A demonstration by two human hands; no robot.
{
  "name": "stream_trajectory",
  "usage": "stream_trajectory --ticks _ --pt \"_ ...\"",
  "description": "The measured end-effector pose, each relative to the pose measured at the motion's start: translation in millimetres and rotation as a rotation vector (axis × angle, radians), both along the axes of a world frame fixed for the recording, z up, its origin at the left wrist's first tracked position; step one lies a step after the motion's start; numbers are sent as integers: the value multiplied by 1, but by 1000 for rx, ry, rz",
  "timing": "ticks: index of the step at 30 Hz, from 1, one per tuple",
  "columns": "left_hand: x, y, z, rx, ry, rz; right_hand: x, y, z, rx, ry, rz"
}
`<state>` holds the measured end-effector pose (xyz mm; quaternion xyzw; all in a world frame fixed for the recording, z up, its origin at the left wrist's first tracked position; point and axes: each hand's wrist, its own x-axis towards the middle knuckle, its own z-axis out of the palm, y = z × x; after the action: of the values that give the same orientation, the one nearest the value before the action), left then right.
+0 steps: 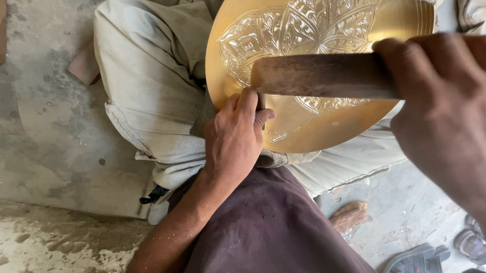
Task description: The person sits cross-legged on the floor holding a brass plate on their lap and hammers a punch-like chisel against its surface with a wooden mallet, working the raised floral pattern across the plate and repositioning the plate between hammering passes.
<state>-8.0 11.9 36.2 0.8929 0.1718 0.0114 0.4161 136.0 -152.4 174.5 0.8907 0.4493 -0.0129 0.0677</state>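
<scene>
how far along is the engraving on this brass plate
Done: the brass plate already carries a floral pattern across its middle. In hand: the left hand pinches a thin tool against the lower part of the plate, while the right hand grips a wooden mallet over it. Left: the wide rim band looks plain.

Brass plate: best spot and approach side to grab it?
Take the brass plate by its plain rim at the lower-left edge, coming from the left. That band is smooth and uncarved, and the left hand already rests there. The right hand and wooden mallet block the right side.
</scene>
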Motion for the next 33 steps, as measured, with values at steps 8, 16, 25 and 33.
stream_trajectory --ticks 8,16,25,33 --pt "-2 -4 -4 -30 -10 35 7 -3 -7 -24 -7 22" --pt "-10 -7 -7 -50 -10 61 14 -7 -11 -74 -5 96" --pt "-12 -11 -7 -22 8 81 15 4 0 -109 -44 167" --pt "-12 -12 -6 -15 -3 76 16 0 -6 56 76 44"
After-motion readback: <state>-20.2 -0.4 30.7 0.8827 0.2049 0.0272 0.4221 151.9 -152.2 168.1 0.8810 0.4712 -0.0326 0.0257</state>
